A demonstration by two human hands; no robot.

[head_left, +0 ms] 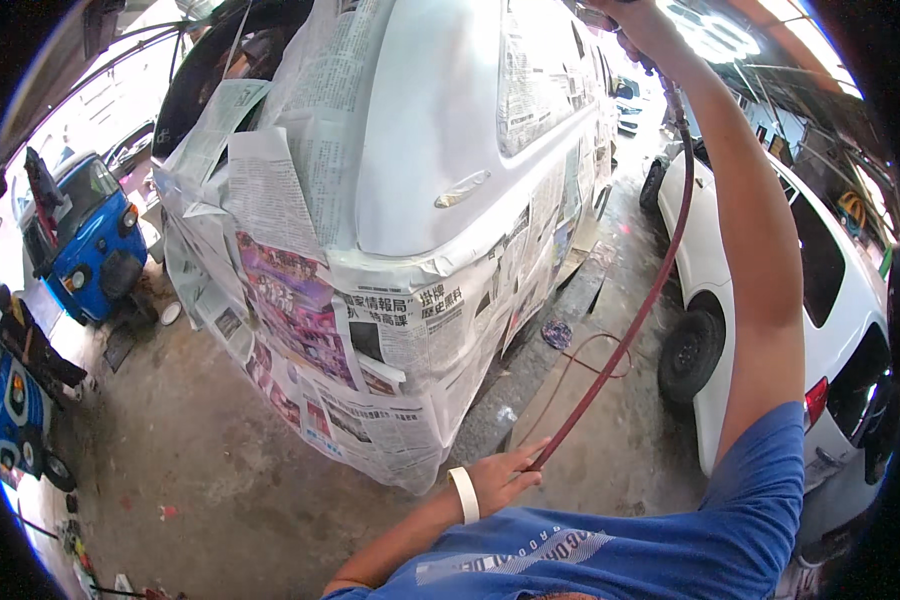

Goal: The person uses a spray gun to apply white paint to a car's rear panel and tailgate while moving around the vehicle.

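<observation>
My left hand (502, 478), with a pale band at its wrist, is closed round a red air hose (610, 365) low in front of me. My right arm is raised high at the right. At the top edge, my right hand (642, 28) is closed on a spray gun (642, 55), which is partly cut off and hidden by the fingers. The hose runs up to a metal fitting below it. Left of the gun stands a van with a bare silvery-white corner panel (425, 130). Newspaper sheets (380, 330) and thin clear film cover the van around that panel.
A white car (715, 260) is parked close on my right. Two small blue vehicles, one a three-wheeler (95, 240), stand at the left. More hose (610, 345) loops across the concrete floor (220, 470) beside the van. A round patterned object (556, 334) lies there.
</observation>
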